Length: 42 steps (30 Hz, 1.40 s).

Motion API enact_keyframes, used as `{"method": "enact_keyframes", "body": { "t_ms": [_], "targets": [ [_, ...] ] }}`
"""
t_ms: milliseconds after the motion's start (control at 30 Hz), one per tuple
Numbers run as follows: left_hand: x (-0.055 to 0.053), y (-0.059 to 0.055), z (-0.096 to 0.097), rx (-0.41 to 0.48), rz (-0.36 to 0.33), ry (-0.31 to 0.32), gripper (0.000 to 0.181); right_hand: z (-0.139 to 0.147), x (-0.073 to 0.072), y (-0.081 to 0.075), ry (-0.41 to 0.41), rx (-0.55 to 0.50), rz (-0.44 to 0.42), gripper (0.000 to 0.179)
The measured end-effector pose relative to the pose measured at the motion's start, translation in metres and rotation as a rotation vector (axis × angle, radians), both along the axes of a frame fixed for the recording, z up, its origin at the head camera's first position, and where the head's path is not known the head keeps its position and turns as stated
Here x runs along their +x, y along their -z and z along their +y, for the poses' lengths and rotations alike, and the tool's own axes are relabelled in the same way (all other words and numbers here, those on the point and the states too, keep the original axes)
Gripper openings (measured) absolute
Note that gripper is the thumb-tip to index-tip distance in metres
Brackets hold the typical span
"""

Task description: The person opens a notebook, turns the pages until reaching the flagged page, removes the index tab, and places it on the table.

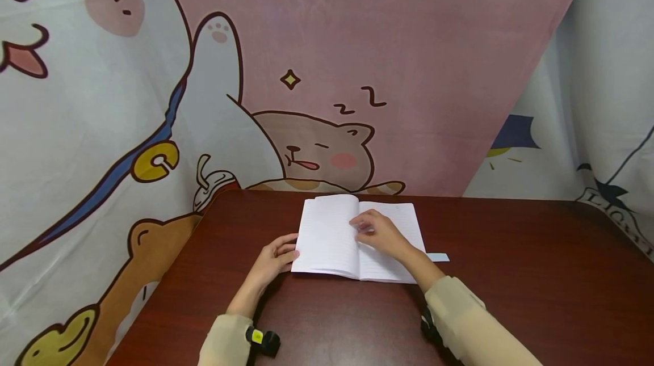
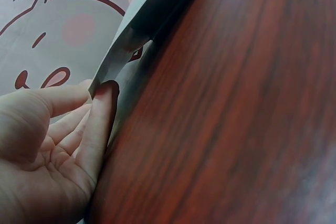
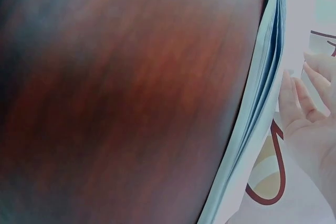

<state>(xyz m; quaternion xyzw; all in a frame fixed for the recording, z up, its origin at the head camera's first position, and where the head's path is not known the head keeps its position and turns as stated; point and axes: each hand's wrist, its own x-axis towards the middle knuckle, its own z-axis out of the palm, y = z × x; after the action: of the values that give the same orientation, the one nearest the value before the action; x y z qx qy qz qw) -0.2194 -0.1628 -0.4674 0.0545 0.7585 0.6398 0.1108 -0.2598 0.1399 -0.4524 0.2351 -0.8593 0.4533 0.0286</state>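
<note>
An open notebook (image 1: 327, 235) with white lined pages lies on the table. At its left edge my left hand (image 1: 276, 261) grips it; in the left wrist view, the thumb is on one side of the notebook edge (image 2: 107, 72) and a finger is on the other. My right hand (image 1: 380, 232) is over the right page, its loosely bent fingertips close to the centre fold. From the right wrist view, the right hand (image 3: 312, 103) shows spread fingers beside the layered page edges (image 3: 257, 93), with nothing seen between them.
The dark red-brown wooden table (image 1: 511, 286) extends around the notebook. A pale blue strip (image 1: 438, 257) sticks out to the right of it, partly behind the right forearm. Behind the table hangs a cartoon-printed cloth (image 1: 419, 71), with another white cloth at the right.
</note>
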Motion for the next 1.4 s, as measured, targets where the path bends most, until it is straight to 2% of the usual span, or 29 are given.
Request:
{"method": "enact_keyframes", "body": {
  "t_ms": [533,933,1167,1400],
  "targets": [
    [0.0,0.002,0.001,0.004,-0.004,-0.012,0.05,-0.001,0.003,-0.002,-0.087,-0.001,-0.062,0.03],
    [0.0,0.002,0.0,0.007,-0.006,0.003,0.054,0.0,0.0,-0.001,-0.13,0.009,-0.068,0.027],
    [-0.001,0.001,0.003,0.012,-0.005,-0.003,0.052,0.004,0.002,-0.004,-0.124,-0.007,-0.047,0.028],
    [0.0,0.0,0.003,-0.001,0.007,-0.009,0.052,0.014,0.001,-0.004,-0.083,-0.031,-0.066,0.029]
  ]
}}
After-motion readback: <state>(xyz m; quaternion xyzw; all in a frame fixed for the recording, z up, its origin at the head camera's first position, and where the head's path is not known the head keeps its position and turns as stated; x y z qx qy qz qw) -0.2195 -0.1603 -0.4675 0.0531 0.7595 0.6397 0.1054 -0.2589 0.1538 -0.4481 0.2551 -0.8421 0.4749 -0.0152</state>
